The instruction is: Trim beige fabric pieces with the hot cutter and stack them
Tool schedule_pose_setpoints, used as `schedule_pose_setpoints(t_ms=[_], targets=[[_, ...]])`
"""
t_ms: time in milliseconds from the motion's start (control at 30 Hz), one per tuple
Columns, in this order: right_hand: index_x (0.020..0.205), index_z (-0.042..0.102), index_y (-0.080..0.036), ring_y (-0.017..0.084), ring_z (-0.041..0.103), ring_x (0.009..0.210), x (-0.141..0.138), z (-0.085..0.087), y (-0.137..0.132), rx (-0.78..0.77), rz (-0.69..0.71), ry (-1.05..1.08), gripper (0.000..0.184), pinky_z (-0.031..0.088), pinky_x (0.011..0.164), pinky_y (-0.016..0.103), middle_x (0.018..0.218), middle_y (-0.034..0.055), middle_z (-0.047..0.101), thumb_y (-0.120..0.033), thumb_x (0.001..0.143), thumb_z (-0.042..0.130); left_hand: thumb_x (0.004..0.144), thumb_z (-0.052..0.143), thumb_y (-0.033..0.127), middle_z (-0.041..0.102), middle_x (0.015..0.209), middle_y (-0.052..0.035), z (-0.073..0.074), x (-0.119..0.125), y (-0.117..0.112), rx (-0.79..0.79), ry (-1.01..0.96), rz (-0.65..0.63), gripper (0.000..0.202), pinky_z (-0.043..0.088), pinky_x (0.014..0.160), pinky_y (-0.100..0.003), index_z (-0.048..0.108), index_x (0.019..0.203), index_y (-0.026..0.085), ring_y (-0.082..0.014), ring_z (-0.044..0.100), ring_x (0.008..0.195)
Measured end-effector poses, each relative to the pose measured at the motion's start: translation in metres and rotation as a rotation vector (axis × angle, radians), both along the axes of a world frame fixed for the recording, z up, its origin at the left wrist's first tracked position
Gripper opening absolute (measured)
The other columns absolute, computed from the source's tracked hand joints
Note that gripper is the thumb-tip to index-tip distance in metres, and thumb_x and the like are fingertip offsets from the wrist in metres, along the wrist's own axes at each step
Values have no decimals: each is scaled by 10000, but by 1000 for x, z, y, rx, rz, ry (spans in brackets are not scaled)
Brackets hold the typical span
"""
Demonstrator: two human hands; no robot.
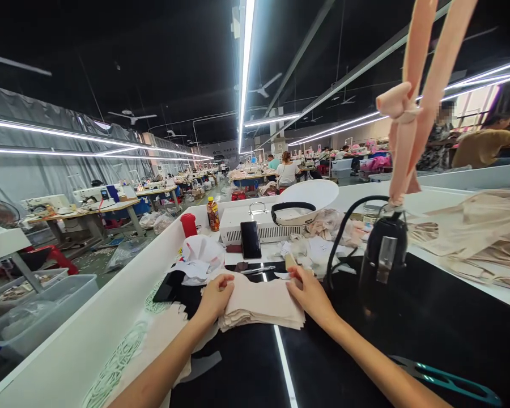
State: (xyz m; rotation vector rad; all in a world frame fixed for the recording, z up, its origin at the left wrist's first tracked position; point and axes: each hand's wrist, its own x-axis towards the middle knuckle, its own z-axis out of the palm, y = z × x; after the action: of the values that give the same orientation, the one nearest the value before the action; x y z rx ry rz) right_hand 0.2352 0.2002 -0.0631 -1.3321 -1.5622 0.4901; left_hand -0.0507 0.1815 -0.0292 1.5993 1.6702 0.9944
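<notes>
Left hand (pixel 216 296): half-curled, touching fabric stack (pixel 261 300) | right hand (pixel 310 293): half-curled, opposite edge | firm hold: cannot tell

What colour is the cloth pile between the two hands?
The cloth pile is pale pinkish cream, best seen in the head view.

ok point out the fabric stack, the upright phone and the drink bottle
Fabric stack (pixel 261 298): head view, top layer.
Upright phone (pixel 250 239): head view, dark screen.
Drink bottle (pixel 213 215): head view, its side.
</notes>
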Motion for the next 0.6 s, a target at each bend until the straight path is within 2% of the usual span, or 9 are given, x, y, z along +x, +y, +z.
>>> schedule_pose_setpoints(t_ms=[100, 200, 300, 367, 433, 500, 600], targets=[[1200, 715, -199, 352, 634, 1281, 2, -2, -14, 35, 29, -71, 331, 464, 1141, 553, 1262, 120, 746, -299, 899, 622, 1063, 710, 388, 691, 1282, -94, 2, -11, -7, -43, -9, -7, 350, 644, 876, -426, 653, 1338, 178, -236, 726, 1040], [1235, 703, -215, 380, 591, 1343, 2, 0, -32, 57, 80, -107, 386, 436, 1167, 571, 1337, 124, 732, -349, 899, 567, 1067, 704, 392, 695, 1273, -92, 21, -36, -26, -61, 44, -3, 351, 644, 873, -423, 650, 1340, 177, -232, 728, 1031], [1191, 712, -247, 380, 621, 1306, -2, 3, -49, 61, 140, -121, 349, 455, 1148, 576, 1319, 106, 746, -394, 916, 556, 1071, 689, 406, 714, 1166, -69, 49, -69, -62, -74, 187, 17, 300, 628, 835, -392, 677, 1252, 168, -209, 723, 953], [1162, 721, -265, 377, 654, 1264, -6, 3, -61, 58, 182, -123, 327, 475, 1124, 581, 1294, 92, 760, -416, 921, 559, 1056, 678, 381, 716, 1051, -42, 65, -91, -92, -77, 329, 55, 223, 583, 797, -362, 701, 1128, 171, -204, 699, 890], [1139, 729, -274, 369, 684, 1215, -12, 2, -73, 51, 226, -129, 314, 496, 1099, 577, 1253, 86, 774, -427, 918, 565, 1001, 658, 336, 721, 971, -34, 75, -109, -121, -73, 478, 113, 144, 504, 792, -339, 710, 952, 211, -244, 685, 913], [1123, 730, -279, 357, 703, 1173, -17, 0, -85, 27, 276, -149, 302, 521, 1071, 563, 1217, 85, 777, -429, 925, 559, 947, 636, 330, 723, 904, -43, 77, -119, -144, -104, 585, 149, 157, 438, 757, -335, 687, 842, 225, -273, 679, 889], [1123, 719, -287, 335, 707, 1160, -25, -1, -99, -26, 348, -186, 284, 551, 1037, 524, 1234, 88, 761, -426, 972, 523, 922, 609, 366, 749, 933, -46, 68, -119, -167, -159, 651, 136, 168, 398, 728, -331, 691, 855, 235, -275, 688, 864]])
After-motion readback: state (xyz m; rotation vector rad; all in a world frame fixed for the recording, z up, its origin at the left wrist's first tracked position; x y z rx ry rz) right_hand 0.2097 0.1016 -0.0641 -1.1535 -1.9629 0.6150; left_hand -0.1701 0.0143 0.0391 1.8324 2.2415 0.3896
